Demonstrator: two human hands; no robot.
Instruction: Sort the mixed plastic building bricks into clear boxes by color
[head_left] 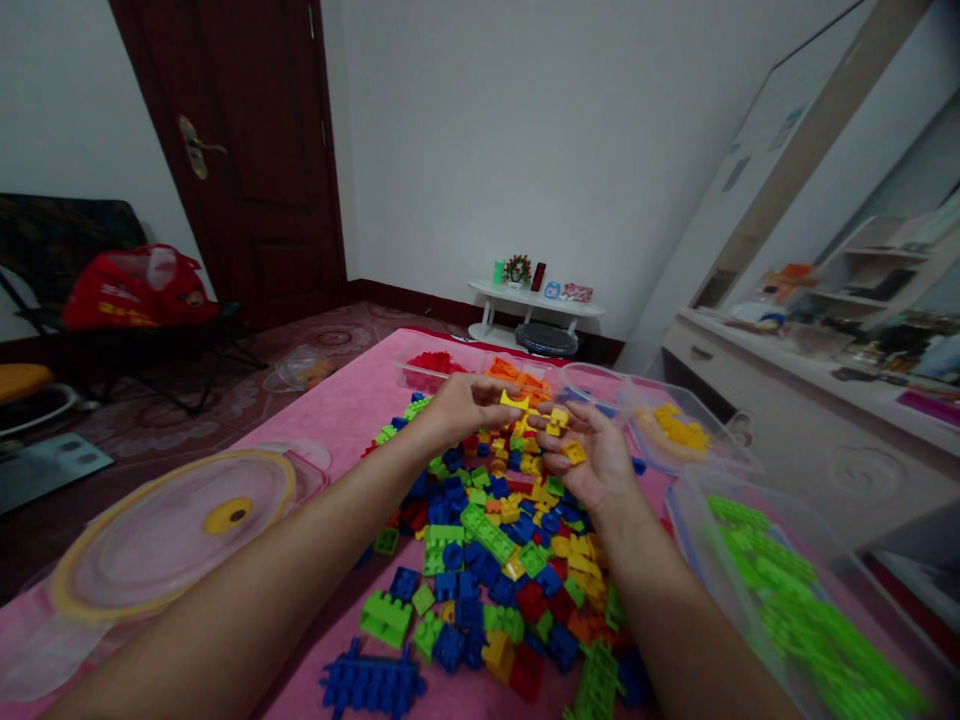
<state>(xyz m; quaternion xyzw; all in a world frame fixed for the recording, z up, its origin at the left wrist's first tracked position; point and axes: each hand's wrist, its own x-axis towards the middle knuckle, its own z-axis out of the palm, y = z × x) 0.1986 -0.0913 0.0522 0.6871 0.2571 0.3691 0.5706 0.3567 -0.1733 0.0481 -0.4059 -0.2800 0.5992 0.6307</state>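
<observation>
Head-worn view, single. Eye point above the near side of the pink cloth [367,408], facing forward, pitched down. Forearms [247,590] enter from the bottom corners; left hand [466,405] and right hand [604,462] close in, near mid-frame. Wide take: dark red door [247,150] toward left, white drawer unit [787,410] at right, both slanting. Pale wall [510,130] well off, faced roughly square.

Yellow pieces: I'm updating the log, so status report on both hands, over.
Left hand pinching a yellow piece. Right hand half-open, loose yellow pieces on it. Mixed bricks heaped below; nothing seen blocking either hand.
</observation>
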